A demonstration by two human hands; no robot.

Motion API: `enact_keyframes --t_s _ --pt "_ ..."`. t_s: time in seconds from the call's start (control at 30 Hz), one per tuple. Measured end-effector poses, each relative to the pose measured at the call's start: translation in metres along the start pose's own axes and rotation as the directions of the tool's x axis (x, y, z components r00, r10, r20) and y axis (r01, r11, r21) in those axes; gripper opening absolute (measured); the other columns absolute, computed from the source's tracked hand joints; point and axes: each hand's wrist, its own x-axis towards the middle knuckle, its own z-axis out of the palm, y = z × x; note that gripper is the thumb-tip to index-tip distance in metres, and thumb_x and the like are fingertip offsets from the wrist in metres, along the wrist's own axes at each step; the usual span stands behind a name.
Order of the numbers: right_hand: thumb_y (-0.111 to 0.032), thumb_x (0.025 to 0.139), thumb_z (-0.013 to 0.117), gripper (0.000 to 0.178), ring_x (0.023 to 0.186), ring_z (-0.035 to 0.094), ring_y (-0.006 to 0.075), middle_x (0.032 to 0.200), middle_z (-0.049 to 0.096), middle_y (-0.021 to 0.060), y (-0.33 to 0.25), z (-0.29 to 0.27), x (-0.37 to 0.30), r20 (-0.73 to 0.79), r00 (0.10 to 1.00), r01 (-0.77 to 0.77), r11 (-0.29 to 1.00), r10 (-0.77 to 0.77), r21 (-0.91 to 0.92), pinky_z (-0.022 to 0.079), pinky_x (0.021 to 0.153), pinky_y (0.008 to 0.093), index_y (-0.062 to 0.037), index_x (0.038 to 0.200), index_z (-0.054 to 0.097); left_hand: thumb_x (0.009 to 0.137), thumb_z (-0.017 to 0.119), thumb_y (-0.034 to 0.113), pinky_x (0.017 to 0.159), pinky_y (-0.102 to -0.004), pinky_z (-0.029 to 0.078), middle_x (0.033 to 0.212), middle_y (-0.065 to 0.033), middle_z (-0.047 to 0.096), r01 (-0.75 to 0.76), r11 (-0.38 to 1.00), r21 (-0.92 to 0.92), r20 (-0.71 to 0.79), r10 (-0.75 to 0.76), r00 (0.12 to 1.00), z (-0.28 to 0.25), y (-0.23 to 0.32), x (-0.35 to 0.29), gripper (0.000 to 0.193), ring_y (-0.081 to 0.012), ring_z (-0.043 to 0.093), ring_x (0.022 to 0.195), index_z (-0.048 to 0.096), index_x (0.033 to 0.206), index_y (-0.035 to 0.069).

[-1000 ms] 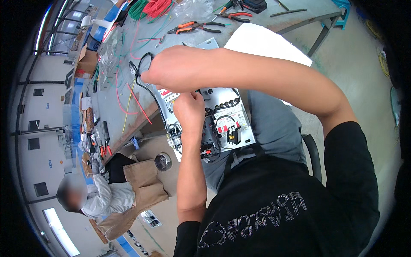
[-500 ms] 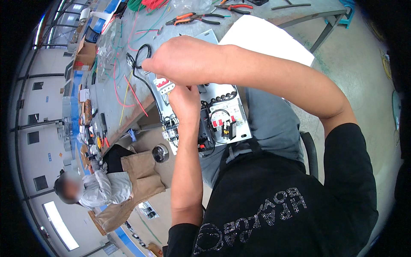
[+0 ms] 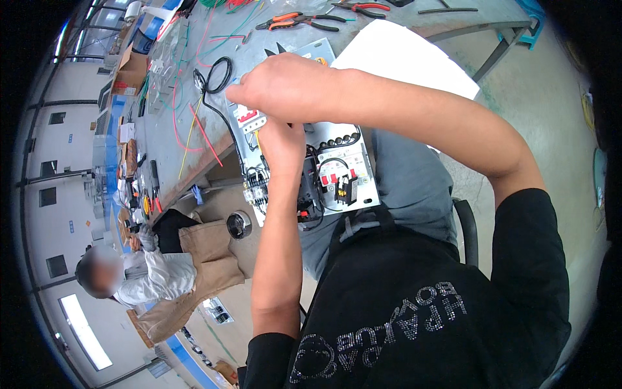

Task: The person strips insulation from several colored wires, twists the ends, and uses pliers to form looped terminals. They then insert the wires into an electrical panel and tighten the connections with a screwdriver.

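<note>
A metal mounting plate (image 3: 368, 196) fitted with electrical parts lies across my lap and against the table edge. My right hand (image 3: 278, 84) is closed over its far part, its fingers turned away from view. Two dark pointed tips (image 3: 275, 49) stick out just beyond that hand; I cannot tell what they belong to. My left hand (image 3: 282, 146) has its fingers curled in under the right one, and whatever they hold is hidden. Beside both hands sits a white circuit breaker (image 3: 250, 119) with red levers. Nearer me are a black wiring duct (image 3: 311, 188) and a small terminal group (image 3: 256, 188).
Orange-handled pliers (image 3: 298, 23), a second pair of red-handled pliers (image 3: 363, 8) and a white paper sheet (image 3: 408, 58) lie on the grey table (image 3: 214, 120). Loose red wire (image 3: 206, 135) and a coiled black cable (image 3: 217, 74) lie left. A co-worker (image 3: 162, 272) sits at lower left.
Both hands have shifted slightly right along with the plate in view. Dark pointed tips now show beyond my right hand. The co-worker's arm has moved toward the bench.
</note>
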Motion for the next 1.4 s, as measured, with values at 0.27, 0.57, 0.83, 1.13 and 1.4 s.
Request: enact_keyframes --t_s 0.27,0.57,0.83,1.13,1.4 --pt "-0.009 0.080 0.072 0.024 0.081 0.073 0.0389 0.082 0.067 0.0164 0.001 -0.002 0.007 0.063 0.998 -0.001 0.999 0.003 -0.036 0.058 0.067 0.0483 -0.0030 0.099 0.059 0.087 0.069 0.008 0.081 -0.0387 0.058 0.094 -0.0218 0.078 0.116 0.974 -0.196 0.205 -0.075 0.976 -0.022 -0.004 -0.012 0.020 -0.0308 0.077 0.088 0.076 0.101 -0.004" --pt "-0.007 0.081 0.073 0.020 0.084 0.075 0.0391 0.081 0.072 0.0199 -0.001 -0.010 0.020 0.085 0.996 -0.013 1.000 0.013 -0.006 0.059 0.070 0.0496 -0.0012 0.099 0.068 0.092 0.070 0.015 0.087 -0.0374 0.056 0.102 -0.0227 0.078 0.308 0.877 -0.368 0.459 -0.116 0.881 -0.022 -0.024 -0.014 0.031 -0.0296 0.076 0.093 0.075 0.116 -0.004" --pt "-0.015 0.089 0.071 0.017 0.080 0.073 0.0400 0.077 0.070 0.0204 0.000 -0.016 0.027 0.055 0.998 -0.002 1.000 0.001 0.018 0.057 0.069 0.0521 -0.0039 0.101 0.068 0.093 0.069 0.016 0.095 -0.0360 0.055 0.111 -0.0246 0.077 0.347 0.826 -0.444 0.464 -0.119 0.878 -0.026 -0.027 -0.019 0.038 -0.0306 0.076 0.103 0.072 0.123 -0.006" --pt "-0.016 0.089 0.071 0.019 0.080 0.073 0.0397 0.078 0.071 0.0203 -0.006 -0.019 0.033 0.097 0.995 0.011 1.000 -0.010 -0.002 0.057 0.071 0.0526 -0.0042 0.105 0.071 0.096 0.071 0.019 0.085 -0.0312 0.055 0.104 -0.0165 0.079 0.309 0.857 -0.412 0.477 -0.086 0.874 -0.037 -0.024 -0.022 0.043 -0.0154 0.070 0.090 0.069 0.130 -0.007" --pt "-0.014 0.089 0.071 0.020 0.082 0.073 0.0406 0.080 0.071 0.0217 -0.008 -0.020 0.039 0.124 0.992 0.022 0.999 -0.024 0.024 0.057 0.074 0.0521 -0.0027 0.105 0.071 0.096 0.072 0.021 0.083 -0.0312 0.055 0.104 -0.0175 0.079 0.302 0.838 -0.454 0.447 -0.079 0.891 -0.032 -0.027 -0.026 0.046 -0.0148 0.070 0.088 0.068 0.132 -0.008"
